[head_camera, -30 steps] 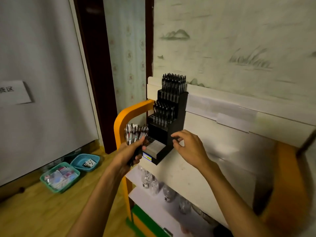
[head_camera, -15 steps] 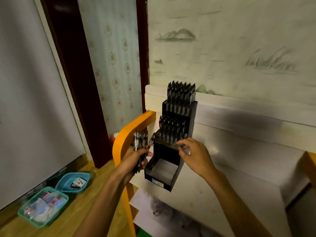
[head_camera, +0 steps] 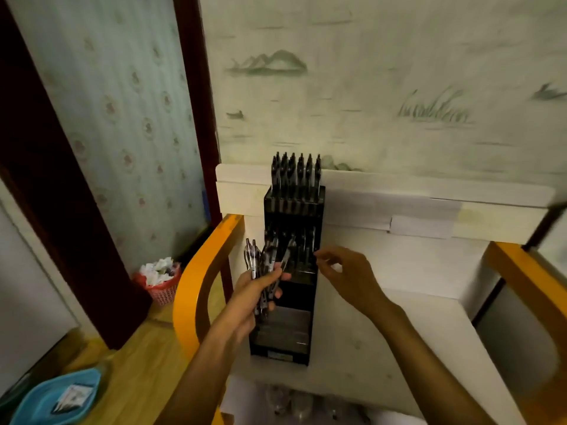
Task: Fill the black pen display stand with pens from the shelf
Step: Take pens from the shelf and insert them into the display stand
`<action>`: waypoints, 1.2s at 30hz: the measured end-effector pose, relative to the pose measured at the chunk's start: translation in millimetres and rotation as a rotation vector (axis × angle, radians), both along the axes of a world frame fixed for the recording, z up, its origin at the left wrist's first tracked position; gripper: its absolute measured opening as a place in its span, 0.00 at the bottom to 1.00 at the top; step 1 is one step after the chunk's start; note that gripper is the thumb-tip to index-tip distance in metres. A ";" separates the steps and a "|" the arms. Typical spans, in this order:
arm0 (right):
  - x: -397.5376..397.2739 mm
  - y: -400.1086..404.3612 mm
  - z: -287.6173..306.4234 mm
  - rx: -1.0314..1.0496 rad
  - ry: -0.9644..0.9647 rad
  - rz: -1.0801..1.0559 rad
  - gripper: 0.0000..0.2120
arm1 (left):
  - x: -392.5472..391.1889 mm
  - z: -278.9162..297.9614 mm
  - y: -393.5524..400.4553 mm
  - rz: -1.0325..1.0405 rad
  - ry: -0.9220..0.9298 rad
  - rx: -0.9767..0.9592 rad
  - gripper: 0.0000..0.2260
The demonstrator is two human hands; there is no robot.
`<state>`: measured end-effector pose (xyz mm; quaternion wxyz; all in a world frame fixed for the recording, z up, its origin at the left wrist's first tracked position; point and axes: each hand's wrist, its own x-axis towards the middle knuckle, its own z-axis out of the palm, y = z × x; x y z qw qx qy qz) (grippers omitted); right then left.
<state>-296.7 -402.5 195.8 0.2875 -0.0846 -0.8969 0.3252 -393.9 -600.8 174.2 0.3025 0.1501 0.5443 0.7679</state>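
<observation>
Head view: the black stand [head_camera: 287, 305] sits upright on the white shelf [head_camera: 399, 326], against its back board. Its top tier is full of pens [head_camera: 294, 173], the middle tier partly filled, the bottom tier looks empty. The left hand [head_camera: 256, 289] grips a bundle of pens [head_camera: 264, 259] just in front of the stand. The right hand [head_camera: 346, 271] hovers at the middle tier, fingers loosely curled, holding nothing I can make out. Pens are likely light, stiff and slick; pinching one mid-barrel should steer it best. A red basket [head_camera: 159, 280] stands on the floor.
</observation>
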 end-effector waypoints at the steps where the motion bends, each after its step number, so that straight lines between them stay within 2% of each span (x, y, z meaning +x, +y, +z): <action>1: -2.9 -2.3 2.8 -0.021 -0.006 -0.007 0.09 | -4.0 -1.1 0.3 -0.016 0.001 0.000 0.15; 12: -24.4 -30.2 20.5 -0.237 0.020 -0.024 0.08 | -39.3 1.7 4.4 -0.111 0.205 -0.092 0.12; 17: -30.5 -38.4 18.9 -0.422 0.058 -0.030 0.07 | -45.7 0.1 10.0 -0.144 0.259 -0.124 0.10; 21: -33.4 -42.8 17.1 -0.692 0.091 -0.038 0.07 | -46.5 -3.9 14.2 -0.159 0.268 -0.108 0.09; 26: -33.1 -39.8 22.2 -0.849 0.199 -0.098 0.08 | -56.9 -6.9 9.1 -0.111 0.231 -0.140 0.11; 29: -33.7 -27.2 29.4 -0.791 0.284 -0.215 0.08 | -66.4 -11.3 -2.1 -0.045 0.274 -0.189 0.12; 32: -36.4 -16.4 31.6 -0.507 0.291 -0.330 0.06 | -73.8 -10.4 -10.8 -0.004 0.279 -0.188 0.14; 34: -39.2 -13.9 32.2 -0.299 0.251 -0.377 0.06 | -75.9 -6.9 -14.3 0.010 0.266 -0.169 0.12; 36: -43.0 -12.4 32.5 -0.180 0.224 -0.396 0.08 | -76.1 -3.7 -17.0 0.017 0.226 -0.143 0.11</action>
